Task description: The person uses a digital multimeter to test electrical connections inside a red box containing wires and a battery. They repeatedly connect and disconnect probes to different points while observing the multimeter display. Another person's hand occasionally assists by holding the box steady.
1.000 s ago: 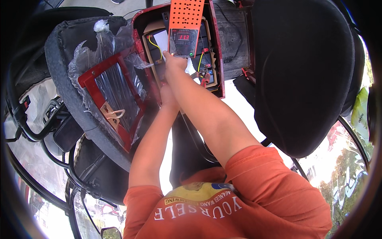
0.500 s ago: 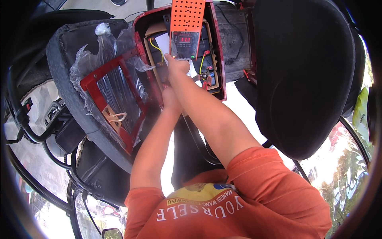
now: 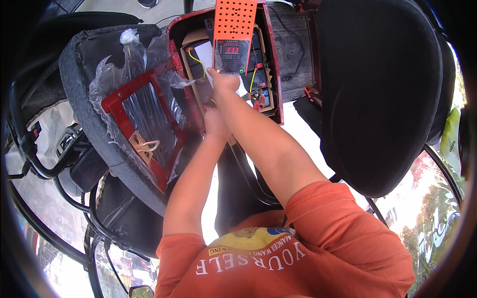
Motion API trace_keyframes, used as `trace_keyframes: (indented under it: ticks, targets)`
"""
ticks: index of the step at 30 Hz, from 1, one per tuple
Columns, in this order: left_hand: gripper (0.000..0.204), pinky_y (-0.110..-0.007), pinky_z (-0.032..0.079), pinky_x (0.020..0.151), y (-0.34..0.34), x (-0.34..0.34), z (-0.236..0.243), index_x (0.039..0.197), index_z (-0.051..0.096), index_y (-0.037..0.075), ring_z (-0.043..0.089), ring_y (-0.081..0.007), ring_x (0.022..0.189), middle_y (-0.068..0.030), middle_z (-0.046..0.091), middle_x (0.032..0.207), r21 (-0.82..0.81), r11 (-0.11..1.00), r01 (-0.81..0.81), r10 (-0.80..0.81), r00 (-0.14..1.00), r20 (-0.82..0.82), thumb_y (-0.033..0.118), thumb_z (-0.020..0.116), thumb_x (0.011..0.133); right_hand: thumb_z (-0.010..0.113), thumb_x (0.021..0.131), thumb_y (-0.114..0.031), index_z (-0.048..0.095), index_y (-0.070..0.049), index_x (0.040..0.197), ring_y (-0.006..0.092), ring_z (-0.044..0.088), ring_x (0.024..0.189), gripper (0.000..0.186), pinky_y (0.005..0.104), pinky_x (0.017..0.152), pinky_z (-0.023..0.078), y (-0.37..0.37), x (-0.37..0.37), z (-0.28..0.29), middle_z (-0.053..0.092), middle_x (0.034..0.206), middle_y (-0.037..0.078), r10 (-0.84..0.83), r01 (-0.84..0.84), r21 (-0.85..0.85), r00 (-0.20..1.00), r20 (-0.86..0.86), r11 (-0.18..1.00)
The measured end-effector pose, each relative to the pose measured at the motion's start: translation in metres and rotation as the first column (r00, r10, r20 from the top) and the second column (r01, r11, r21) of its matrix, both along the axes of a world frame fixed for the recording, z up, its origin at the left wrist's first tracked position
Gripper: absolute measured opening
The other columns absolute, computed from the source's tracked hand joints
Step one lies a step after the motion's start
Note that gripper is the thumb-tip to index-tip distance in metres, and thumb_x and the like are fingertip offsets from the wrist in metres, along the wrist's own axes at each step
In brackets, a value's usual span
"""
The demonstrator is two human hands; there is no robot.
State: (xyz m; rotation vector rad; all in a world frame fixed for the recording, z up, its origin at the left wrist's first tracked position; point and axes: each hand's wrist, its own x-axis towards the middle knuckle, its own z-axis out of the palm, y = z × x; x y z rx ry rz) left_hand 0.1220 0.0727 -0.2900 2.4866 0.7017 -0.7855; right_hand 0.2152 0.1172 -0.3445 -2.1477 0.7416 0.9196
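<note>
An orange battery tester (image 3: 235, 22) with a perforated casing and a dark panel with a lit red display sits over the battery box. My right hand (image 3: 226, 83) is closed on its lower end, the thumb at the left corner. My left hand (image 3: 215, 120) is closed just below, at the box's near edge; its fingers are mostly hidden, and I cannot make out what they hold. Dark batteries (image 3: 199, 89) with yellow wires lie inside the red box (image 3: 276, 74). A red-handled clamp (image 3: 259, 103) sits at the right-hand terminals. White paper (image 3: 204, 52) lies beside the tester.
Left of the box, a grey seat cushion (image 3: 82, 99) stands flipped up, showing its red frame (image 3: 144, 84) and torn clear plastic. To the right is a large black seat (image 3: 382, 94). Handlebars (image 3: 37, 164) are at far left. A black cable (image 3: 298, 39) lies on the grey deck.
My hands and the tester have shifted very slightly to the right. The hold on the tester looks the same.
</note>
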Motion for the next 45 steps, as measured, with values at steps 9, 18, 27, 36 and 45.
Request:
trace_keyframes:
  ticks: [9, 18, 27, 36, 45]
  targets:
    - [0.014, -0.038, 0.056, 0.06, 0.003, 0.006, 0.005, 0.079, 0.073, 0.017, 0.074, -0.0248, 0.076, -0.006, 0.074, 0.083, -0.022, 1.0, 0.018, -0.018, 1.0, -0.015, 0.021, 0.061, 0.085, 0.092, 0.063, -0.032, 0.071, 0.009, 0.091, 0.0319, 0.072, 0.089, 0.054, 0.0392, 0.082, 0.055, 0.001, 0.004, -0.003, 0.072, 0.096, 0.022, 0.005, -0.005, -0.049, 1.0, 0.004, 0.999]
    - [0.014, -0.038, 0.056, 0.059, 0.003, 0.005, 0.004, 0.079, 0.073, 0.017, 0.074, -0.0252, 0.074, -0.0067, 0.074, 0.081, -0.037, 0.999, 0.01, -0.01, 1.0, -0.01, 0.02, 0.061, 0.085, 0.092, 0.065, -0.031, 0.07, 0.009, 0.094, 0.0314, 0.071, 0.087, 0.054, 0.04, 0.081, 0.054, 0.0, 0.011, 0.01, 0.072, 0.098, 0.022, -0.043, 0.046, 0.016, 0.987, -0.155, 0.999]
    - [0.015, -0.037, 0.056, 0.059, 0.004, 0.007, 0.008, 0.079, 0.073, 0.016, 0.074, -0.0245, 0.075, -0.0062, 0.074, 0.081, -0.025, 0.997, 0.072, -0.073, 0.995, -0.074, 0.021, 0.06, 0.086, 0.092, 0.066, -0.031, 0.07, 0.009, 0.093, 0.0319, 0.071, 0.087, 0.053, 0.0409, 0.082, 0.054, -0.001, 0.009, 0.005, 0.072, 0.097, 0.021, -0.039, 0.042, 0.017, 0.991, -0.127, 0.999]
    - [0.016, -0.039, 0.057, 0.061, 0.008, 0.01, 0.013, 0.08, 0.073, 0.014, 0.074, -0.0258, 0.076, -0.0069, 0.074, 0.082, -0.078, 0.997, 0.013, -0.02, 0.995, -0.1, 0.022, 0.06, 0.086, 0.092, 0.066, -0.032, 0.07, 0.01, 0.091, 0.0324, 0.071, 0.086, 0.054, 0.0424, 0.08, 0.054, -0.002, 0.009, 0.008, 0.072, 0.095, 0.022, -0.001, 0.003, 0.012, 0.995, -0.1, 1.0]
    - [0.011, -0.037, 0.053, 0.052, 0.007, 0.007, 0.011, 0.077, 0.069, 0.019, 0.072, -0.0259, 0.069, -0.0047, 0.072, 0.073, -0.029, 0.999, 0.038, -0.04, 0.997, -0.066, 0.024, 0.063, 0.084, 0.094, 0.063, -0.033, 0.07, 0.009, 0.088, 0.0312, 0.071, 0.082, 0.054, 0.0409, 0.078, 0.055, 0.001, 0.011, 0.018, 0.072, 0.091, 0.021, 0.027, -0.03, -0.051, 0.998, -0.063, 0.998]
